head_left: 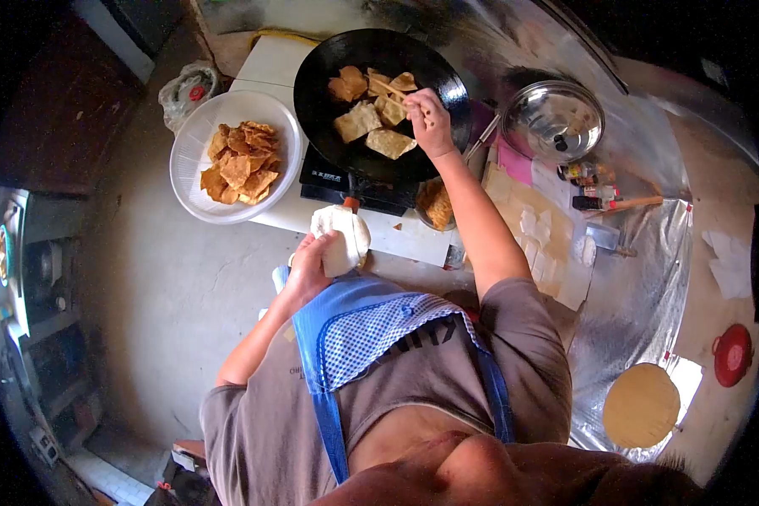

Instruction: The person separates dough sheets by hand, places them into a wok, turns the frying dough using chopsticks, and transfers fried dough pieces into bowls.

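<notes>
The right hand (430,122) grips wooden chopsticks (387,87) inside the black wok (324,72), among pale and golden pieces (356,122); the left hand (314,261) clasps a white cloth (344,243) at the handle (351,203) (browner pieces (240,164) sit in a white basket (185,181) alongside)

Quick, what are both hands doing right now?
Left hand: closed on a folded white cloth at the wok's handle; the grip underneath is hidden.
Right hand: closed on chopsticks, tips among the pieces in the wok.

Large dark letters (426,338) on brownish shirt (257,430), partly hidden, small white characters (326,178) on cooker (383,197), unreadable
</notes>
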